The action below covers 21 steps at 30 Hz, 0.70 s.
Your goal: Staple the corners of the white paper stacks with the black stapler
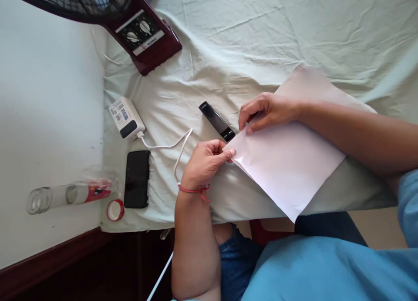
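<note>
A stack of white paper sheets (287,162) lies aslant on the cloth, its near corner jutting past the table edge. My left hand (209,159) pinches the left corner of the paper between thumb and fingers; a red cord bracelet is on that wrist. Higher along the same short edge, my right hand (266,112) has its thumb on top of the paper and its fingers curled at the rim. Just beyond that edge, close to both hands, lies a slim black object (216,119) with a glossy top, possibly a stapler. Neither hand holds it.
A dark red fan (156,44) stands at the back left. Along the left side are a white power adapter (126,114) with a white cable (166,145), a black phone (137,179), a glass bottle (75,193) and a red-rimmed cap (115,210). The light green cloth (228,35) is wrinkled.
</note>
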Available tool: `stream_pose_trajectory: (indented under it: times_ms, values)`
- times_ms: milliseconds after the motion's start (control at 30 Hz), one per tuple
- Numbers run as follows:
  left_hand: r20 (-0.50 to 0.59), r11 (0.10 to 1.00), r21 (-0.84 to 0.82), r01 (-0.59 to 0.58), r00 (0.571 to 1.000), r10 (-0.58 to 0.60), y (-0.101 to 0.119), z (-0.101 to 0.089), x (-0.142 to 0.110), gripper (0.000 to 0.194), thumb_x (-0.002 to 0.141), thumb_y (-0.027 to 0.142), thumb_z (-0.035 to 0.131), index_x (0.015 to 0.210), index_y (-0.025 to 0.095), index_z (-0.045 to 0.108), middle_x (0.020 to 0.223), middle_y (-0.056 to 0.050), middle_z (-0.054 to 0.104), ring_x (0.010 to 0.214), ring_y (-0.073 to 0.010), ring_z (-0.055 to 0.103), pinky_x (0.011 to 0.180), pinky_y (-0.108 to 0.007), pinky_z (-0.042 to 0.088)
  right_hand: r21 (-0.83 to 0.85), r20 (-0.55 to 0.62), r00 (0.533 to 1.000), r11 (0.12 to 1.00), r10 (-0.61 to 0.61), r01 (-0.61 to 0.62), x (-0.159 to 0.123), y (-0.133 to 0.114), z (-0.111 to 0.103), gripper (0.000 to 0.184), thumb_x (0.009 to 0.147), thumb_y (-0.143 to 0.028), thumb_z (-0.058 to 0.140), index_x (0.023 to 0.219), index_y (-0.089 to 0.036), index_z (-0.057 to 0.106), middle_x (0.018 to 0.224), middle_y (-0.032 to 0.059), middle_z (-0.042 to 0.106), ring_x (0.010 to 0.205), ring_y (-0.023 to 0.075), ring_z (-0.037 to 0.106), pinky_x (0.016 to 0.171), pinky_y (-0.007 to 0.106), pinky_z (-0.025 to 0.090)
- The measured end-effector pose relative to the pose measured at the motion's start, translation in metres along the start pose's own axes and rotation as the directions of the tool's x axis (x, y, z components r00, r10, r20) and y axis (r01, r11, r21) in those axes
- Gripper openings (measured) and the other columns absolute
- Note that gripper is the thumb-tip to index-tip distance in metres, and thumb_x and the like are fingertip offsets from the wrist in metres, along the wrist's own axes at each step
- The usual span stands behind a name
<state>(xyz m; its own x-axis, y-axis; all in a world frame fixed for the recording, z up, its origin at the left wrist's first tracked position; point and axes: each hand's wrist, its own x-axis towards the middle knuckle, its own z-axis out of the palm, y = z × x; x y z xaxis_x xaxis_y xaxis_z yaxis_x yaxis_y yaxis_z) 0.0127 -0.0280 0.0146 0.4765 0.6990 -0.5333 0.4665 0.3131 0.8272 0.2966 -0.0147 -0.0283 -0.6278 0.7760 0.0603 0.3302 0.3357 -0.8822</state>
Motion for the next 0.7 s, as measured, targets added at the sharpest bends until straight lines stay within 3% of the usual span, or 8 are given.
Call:
stream_pose_trajectory:
  times_ms: [133, 300, 500, 700]
  values:
    - [-0.017, 1.000, -0.020, 0.011, 1.000, -0.011, 0.0009, 0.0033, 0.0019, 0.056, 0.054, 0.056, 0.102, 0.064, 0.017, 0.063, 0.063, 0.003, 0.058, 0.062, -0.0088, 0.045, 0.061, -0.023, 0.033, -0.053, 0.011, 0.994, 0.993, -0.106, 0.107, 0.0018, 0.0034, -0.0013, 0.055, 0.099, -0.067, 0.072, 0.117, -0.017, 0.086, 0.117, 0.0066, 0.081, 0.105, 0.0175, 0.072, 0.097, 0.030, 0.057]
    - [0.001, 1.000, -0.023, 0.002, 1.000, -0.002, -0.0006, 0.0026, 0.0028, 0.057, 0.056, 0.057, 0.101, 0.066, 0.017, 0.062, 0.065, 0.003, 0.058, 0.064, -0.0091, 0.046, 0.061, -0.023, 0.033, -0.110, 0.044, 0.976, 0.970, -0.214, 0.218, 0.0036, 0.0057, -0.0029, 0.054, 0.103, -0.068, 0.067, 0.111, -0.018, 0.087, 0.119, 0.0092, 0.080, 0.113, 0.0200, 0.070, 0.107, 0.033, 0.054]
    - [0.029, 1.000, 0.015, -0.026, 0.999, 0.026, -0.0020, 0.0015, 0.0020, 0.056, 0.069, 0.064, 0.094, 0.068, 0.019, 0.061, 0.060, 0.004, 0.051, 0.056, -0.0079, 0.036, 0.055, -0.025, 0.025, -0.142, 0.099, 0.972, 0.964, -0.213, 0.225, 0.0041, 0.0061, -0.0034, 0.053, 0.107, -0.065, 0.061, 0.113, -0.020, 0.087, 0.114, 0.0098, 0.079, 0.117, 0.0239, 0.067, 0.115, 0.038, 0.049]
    - [0.085, 0.999, -0.007, -0.044, 0.995, 0.045, -0.0062, -0.0012, 0.0018, 0.059, 0.083, 0.073, 0.082, 0.067, 0.021, 0.058, 0.053, 0.004, 0.046, 0.051, -0.0081, 0.034, 0.053, -0.027, 0.021, -0.133, 0.098, 0.974, 0.968, -0.203, 0.215, 0.0040, 0.0044, -0.0098, 0.071, 0.103, -0.082, 0.053, 0.102, -0.020, 0.086, 0.109, 0.0064, 0.079, 0.115, 0.0198, 0.069, 0.114, 0.036, 0.051]
